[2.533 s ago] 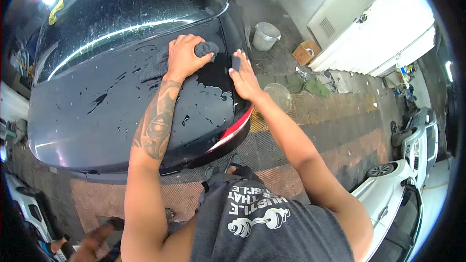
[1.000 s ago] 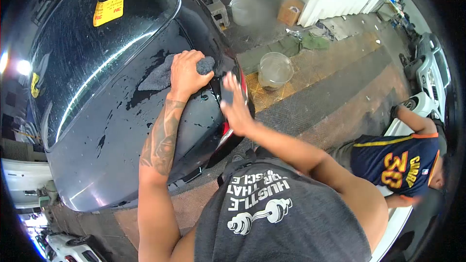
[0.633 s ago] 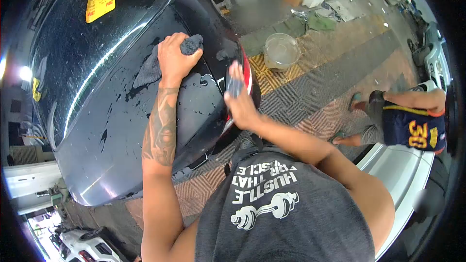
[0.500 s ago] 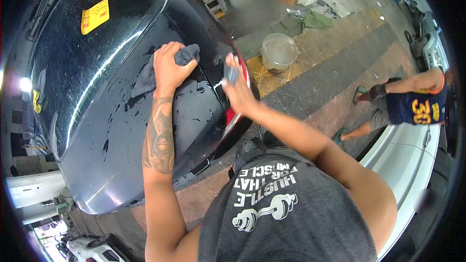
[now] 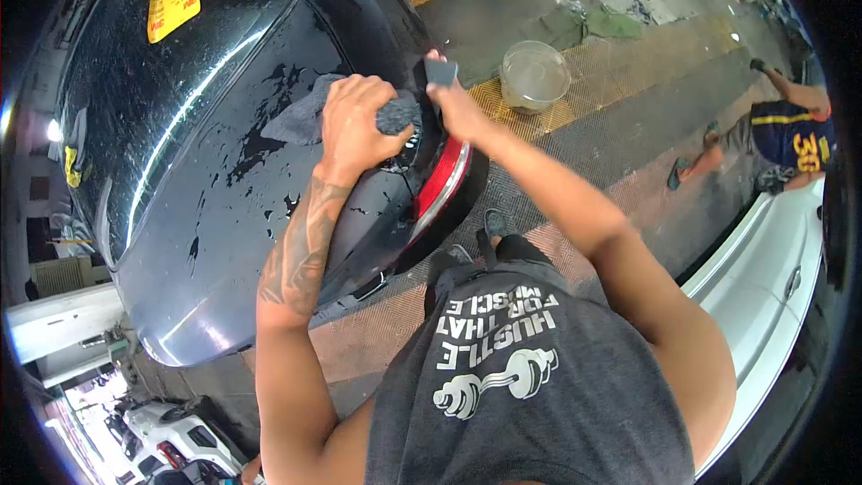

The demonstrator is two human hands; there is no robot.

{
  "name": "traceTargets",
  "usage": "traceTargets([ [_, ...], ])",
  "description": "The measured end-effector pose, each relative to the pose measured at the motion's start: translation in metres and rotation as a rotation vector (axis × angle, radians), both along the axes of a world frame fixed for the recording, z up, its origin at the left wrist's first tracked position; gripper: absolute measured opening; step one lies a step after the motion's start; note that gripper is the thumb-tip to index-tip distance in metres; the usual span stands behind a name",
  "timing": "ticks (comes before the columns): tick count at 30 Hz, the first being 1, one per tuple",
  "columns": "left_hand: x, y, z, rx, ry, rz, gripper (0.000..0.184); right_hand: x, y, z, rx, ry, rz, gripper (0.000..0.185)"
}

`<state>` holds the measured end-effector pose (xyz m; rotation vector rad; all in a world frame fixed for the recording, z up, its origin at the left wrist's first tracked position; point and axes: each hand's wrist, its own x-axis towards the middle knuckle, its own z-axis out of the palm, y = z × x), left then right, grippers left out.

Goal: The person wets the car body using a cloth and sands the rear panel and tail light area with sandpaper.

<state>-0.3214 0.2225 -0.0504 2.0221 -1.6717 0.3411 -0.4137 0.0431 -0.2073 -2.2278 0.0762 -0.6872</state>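
wet trunk [image 5: 233,233] bears cloth [image 5: 399,114] bunched in left grip [image 5: 356,124].

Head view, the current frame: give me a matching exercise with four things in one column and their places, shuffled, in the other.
Things:
1. dark grey cloth
2. small flat block
3. yellow sheet
4. round clear tub

Places:
A. on the patterned floor
B. in the right hand
C. on the dark window glass
D. under and bunched in the left hand

Pairs: 1-D, 2-B, 3-C, 4-A
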Motion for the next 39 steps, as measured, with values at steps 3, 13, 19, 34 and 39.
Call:
traceTargets([
  [3, 0.026, 0.015, 0.004, -0.037, 0.001, 0.126, 0.034, -0.070, 0.094, 0.033, 0.080, -0.092, -0.058, 0.066],
  [13, 0.114, 0.044, 0.005, -0.218, -0.065, 0.313, 0.034, -0.114, 0.197, 0.065, 0.188, 0.002, -0.075, 0.071],
  [19, 0.112, 0.046, 0.007, -0.224, -0.049, 0.306, 0.036, -0.084, 0.167, 0.059, 0.220, 0.037, -0.283, 0.071],
  [34, 0.096, 0.040, 0.016, -0.230, 0.033, 0.033, 0.028, -0.079, 0.180, 0.057, 0.347, -0.153, -0.351, 0.074],
  [39, 0.076, 0.033, 0.007, -0.146, 0.054, -0.134, 0.025, -0.087, 0.227, 0.041, 0.445, -0.174, -0.359, 0.076],
])
